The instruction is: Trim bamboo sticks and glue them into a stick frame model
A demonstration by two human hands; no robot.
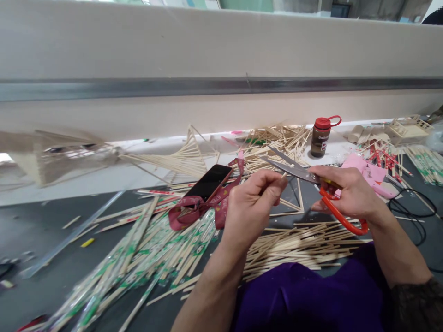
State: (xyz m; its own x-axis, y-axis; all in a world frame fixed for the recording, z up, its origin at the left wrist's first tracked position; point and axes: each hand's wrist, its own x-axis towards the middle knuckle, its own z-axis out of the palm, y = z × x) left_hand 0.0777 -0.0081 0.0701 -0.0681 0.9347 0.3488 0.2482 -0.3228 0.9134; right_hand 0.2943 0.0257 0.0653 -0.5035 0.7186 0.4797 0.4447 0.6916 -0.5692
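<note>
Clear, green-printed sleeves [148, 256] of wooden sticks lie across a dark counter [27, 226]. Beside them, the left hand [256, 198] clamps its fingers on a slim stick [284, 175], raised next to the parted blades of orange-handled scissors [300, 172]. Behind stands a red-capped bottle [320, 138], contents unclear; the right hand [353, 191] has its fingers around the scissors' handles. Far right, more sleeves [426, 162] hold sticks.

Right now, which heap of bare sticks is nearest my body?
The near heap, just beyond your purple clothing. The other bare heap lies farther back, past the scissors in your right hand, left of the red-capped bottle.
</note>
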